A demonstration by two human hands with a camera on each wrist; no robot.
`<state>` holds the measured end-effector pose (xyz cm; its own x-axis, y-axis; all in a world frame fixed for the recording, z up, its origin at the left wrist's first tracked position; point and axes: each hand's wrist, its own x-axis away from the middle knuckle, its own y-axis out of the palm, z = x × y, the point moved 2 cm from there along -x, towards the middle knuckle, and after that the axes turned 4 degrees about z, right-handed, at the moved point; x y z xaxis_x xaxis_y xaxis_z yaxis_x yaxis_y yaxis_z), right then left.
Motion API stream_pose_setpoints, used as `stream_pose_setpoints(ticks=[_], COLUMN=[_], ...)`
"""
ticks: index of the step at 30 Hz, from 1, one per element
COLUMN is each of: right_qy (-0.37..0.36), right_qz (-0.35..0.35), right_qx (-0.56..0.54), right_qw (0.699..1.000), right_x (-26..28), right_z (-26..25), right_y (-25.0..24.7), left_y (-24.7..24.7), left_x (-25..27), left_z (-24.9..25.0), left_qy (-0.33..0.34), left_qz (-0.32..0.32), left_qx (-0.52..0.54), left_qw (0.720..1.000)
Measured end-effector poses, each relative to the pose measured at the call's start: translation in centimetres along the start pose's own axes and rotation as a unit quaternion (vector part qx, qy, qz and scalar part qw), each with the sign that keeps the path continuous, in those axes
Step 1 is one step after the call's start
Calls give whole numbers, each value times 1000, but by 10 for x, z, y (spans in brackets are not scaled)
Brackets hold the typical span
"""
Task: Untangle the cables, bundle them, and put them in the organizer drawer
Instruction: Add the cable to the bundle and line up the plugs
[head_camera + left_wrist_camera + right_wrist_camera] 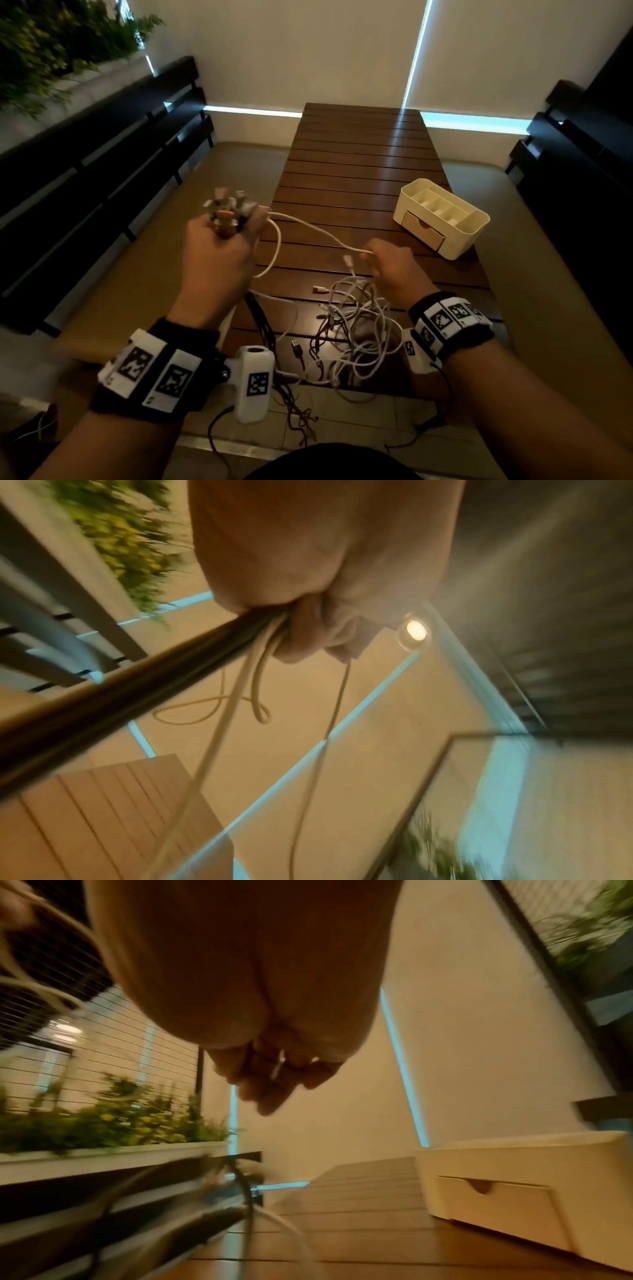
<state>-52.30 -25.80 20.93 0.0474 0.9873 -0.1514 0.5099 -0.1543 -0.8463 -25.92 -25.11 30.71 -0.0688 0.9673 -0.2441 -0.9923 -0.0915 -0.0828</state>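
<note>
Pulling slowly is key: left hand (215,253) fisted round the plug ends (227,209), right hand (394,270) pinching the white cable (308,228), tangle (352,329) loose.

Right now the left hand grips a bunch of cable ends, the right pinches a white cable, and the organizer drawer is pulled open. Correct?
Not quite: the organizer drawer is closed, as the head and right wrist views show. The left hand does grip the cable ends, and the right hand pinches the white cable.
</note>
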Motion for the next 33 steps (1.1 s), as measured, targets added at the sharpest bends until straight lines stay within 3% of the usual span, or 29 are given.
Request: stream_pose_setpoints(ticks=[4, 7, 9, 12, 13, 15, 17, 21, 27, 30, 33], right_qy=[71, 71, 58, 36, 28, -15, -51, -99, -193, -201, -158], right_qz=[43, 33, 14, -33, -27, 16, 35, 13, 40, 47, 22], right_qx=[-45, -204, -325, -490, -479, -318, -178, -134, -173, -179, -182], right_qw=[996, 976, 944, 870, 877, 948, 982, 986, 965, 962, 970], right_x=[-8, -9, -8, -9, -9, -7, -6, -1, 2, 3, 8], right_z=[17, 2, -11, -25, -28, -35, -39, -44, -68, -66, -60], right_y=[-19, -36, -44, -49, -50, -53, -50, -35, -32, -32, -26], left_y=[-16, -16, -15, -15, -14, -12, -9, 7, 44, 46, 43], left_x=[-8, -10, -11, -7, -4, 1, 4, 7, 9, 6, 5], left_z=[-12, -30, -44, -65, -71, -74, -68, -37, -19, -18, -10], left_qy=[-14, -53, -78, -114, -129, -149, -131, -74, -17, -5, 24], left_qz=[23, 33, 37, -23, -50, -73, -58, -58, -211, -213, -179], left_qx=[-15, -59, -120, -218, -236, -248, -240, -205, -169, -176, -187], left_qw=[1000, 996, 989, 969, 962, 954, 960, 974, 963, 961, 966])
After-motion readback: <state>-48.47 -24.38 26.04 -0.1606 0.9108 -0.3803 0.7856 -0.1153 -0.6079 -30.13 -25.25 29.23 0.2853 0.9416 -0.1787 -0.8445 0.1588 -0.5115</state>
